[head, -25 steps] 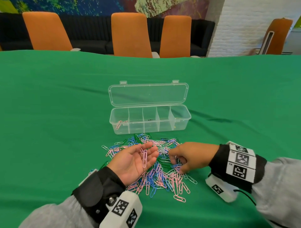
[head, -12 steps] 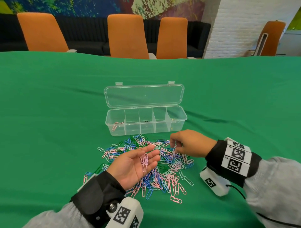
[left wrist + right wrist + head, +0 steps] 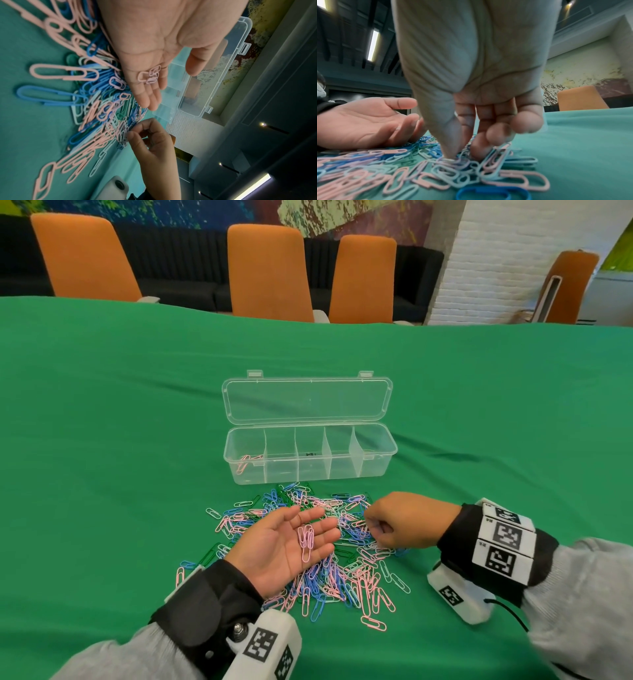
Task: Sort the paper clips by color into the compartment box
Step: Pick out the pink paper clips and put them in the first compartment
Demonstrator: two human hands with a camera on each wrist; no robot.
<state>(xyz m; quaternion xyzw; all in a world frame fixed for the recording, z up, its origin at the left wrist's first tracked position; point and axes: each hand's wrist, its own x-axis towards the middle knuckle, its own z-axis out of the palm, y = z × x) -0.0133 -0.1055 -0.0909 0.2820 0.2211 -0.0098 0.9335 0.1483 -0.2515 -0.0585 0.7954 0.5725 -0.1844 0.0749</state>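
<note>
The left hand [image 3: 286, 546] lies palm up over the near left part of the heap, fingers straight and relaxed, gripping nothing; a few pink clips [image 3: 306, 540] rest loose on the base of its fingers, also seen in the left wrist view [image 3: 149, 75]. The right hand [image 3: 404, 520] is turned palm down at the heap's right side, its fingers curled, thumb and forefinger tips pressed down among the clips. In the right wrist view the thumb tip [image 3: 449, 155] touches a pale pink clip [image 3: 452, 161] in the heap, but whether that clip is actually pinched cannot be told.

The heap of paper clips [image 3: 329, 559], pink, blue, green and pale ones mixed, is spread on the green worktop [image 3: 120, 440] beneath and between both hands, with single clips strewn round its edges. Just beyond it stands the clear compartment box [image 3: 310, 470], its lid [image 3: 306, 400] folded back open away from the person. It has five compartments in a row; the leftmost one holds a few pink clips [image 3: 245, 463], and no clips show in the others.

Both wrists wear black bands with white marker blocks over grey sleeves. Orange chairs [image 3: 270, 272] stand along the far edge of the worktop, with a white brick pillar [image 3: 493, 261] behind on the right.
</note>
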